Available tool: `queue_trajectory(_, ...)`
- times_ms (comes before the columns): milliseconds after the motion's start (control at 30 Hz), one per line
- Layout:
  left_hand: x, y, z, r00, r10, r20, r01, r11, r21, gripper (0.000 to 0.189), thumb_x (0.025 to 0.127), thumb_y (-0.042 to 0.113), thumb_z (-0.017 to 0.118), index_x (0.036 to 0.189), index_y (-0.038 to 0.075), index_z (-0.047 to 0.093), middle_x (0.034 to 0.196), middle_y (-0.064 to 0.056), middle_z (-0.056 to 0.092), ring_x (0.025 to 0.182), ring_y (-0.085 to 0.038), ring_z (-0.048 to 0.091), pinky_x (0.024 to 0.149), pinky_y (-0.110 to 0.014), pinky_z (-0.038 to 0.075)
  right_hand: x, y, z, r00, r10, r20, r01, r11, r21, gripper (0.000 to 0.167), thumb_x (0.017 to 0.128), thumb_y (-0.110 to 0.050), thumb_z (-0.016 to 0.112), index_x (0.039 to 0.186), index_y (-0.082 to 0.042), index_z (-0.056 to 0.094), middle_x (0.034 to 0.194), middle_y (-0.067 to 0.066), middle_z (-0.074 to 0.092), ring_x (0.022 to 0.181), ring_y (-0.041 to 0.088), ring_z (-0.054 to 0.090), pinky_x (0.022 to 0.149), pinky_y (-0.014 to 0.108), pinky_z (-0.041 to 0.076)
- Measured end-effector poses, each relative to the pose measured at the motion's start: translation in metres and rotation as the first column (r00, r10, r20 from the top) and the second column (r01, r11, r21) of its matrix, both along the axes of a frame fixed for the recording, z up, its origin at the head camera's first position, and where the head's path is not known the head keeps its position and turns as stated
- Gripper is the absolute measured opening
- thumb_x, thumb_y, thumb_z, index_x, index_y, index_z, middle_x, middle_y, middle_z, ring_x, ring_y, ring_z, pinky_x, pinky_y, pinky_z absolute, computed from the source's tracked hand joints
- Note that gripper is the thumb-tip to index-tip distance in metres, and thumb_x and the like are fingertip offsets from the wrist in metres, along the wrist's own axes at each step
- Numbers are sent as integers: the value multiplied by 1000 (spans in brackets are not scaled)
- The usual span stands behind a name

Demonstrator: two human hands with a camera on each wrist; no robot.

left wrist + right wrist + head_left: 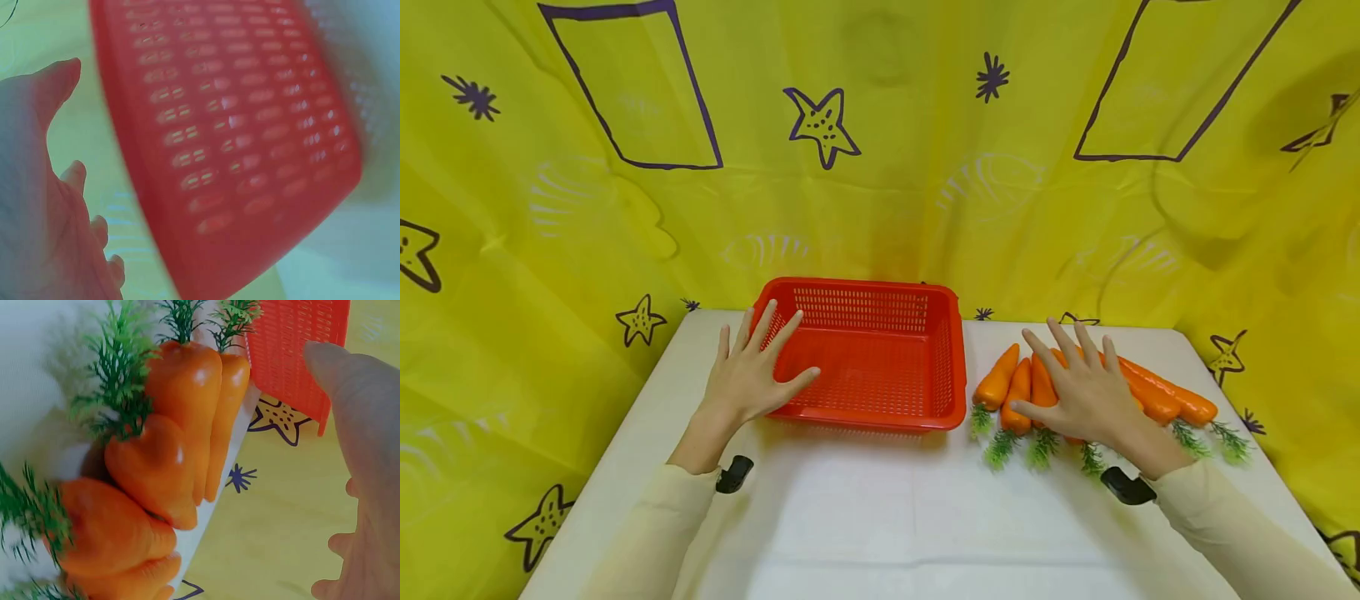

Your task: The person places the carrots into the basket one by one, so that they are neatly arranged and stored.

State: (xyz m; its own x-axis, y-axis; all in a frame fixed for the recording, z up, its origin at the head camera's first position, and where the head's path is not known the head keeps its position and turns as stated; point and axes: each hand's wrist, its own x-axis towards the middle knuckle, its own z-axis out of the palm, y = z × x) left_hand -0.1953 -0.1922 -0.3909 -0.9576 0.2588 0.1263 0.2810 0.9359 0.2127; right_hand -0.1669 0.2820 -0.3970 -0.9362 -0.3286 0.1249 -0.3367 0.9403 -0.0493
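Sleeve [655,521] first, pale, and out of it reaches the left hand [745,372], fingers spread wide, nothing in its grip! Just right of that hand, partly behind its fingers in the head view, here's the red basket [865,367], perforated walls and all; the left wrist view shows thumb and basket wall apart. Between the two forearms, white tabletop [850,517]. Now across to green-topped orange carrots [997,382], fanned out beneath the right hand [1082,396]: some left of it, some poking past on its right, others partly hidden! And that hand? Splayed wide too, holding nothing, thumb clear of the carrots. Farther right, yellow cloth [1292,258] with starfish drawings.
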Motion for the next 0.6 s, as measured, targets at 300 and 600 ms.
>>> queue_trajectory(300, -14, -20, 17, 997, -30, 65, 26, 998, 57, 90, 95, 71, 50, 167, 33, 10, 173, -7, -5, 155, -45, -2, 116, -72, -5, -10, 21, 16, 996, 89, -17, -88, 996, 28, 97, 87, -66, 70, 162, -20, 29, 163, 26, 25, 144, 59, 22, 110, 78, 14)
queue_trajectory(600, -27, -49, 23, 978, -108, 178, 56, 961, 270, 89, 99, 54, 60, 167, 23, 12, 172, -16, 5, 152, -51, 11, 111, -79, 14, -20, 50, 35, 989, 98, 115, -100, 995, 12, 93, 91, -64, 67, 164, -21, 27, 163, 27, 25, 140, 62, 25, 108, 80, 16)
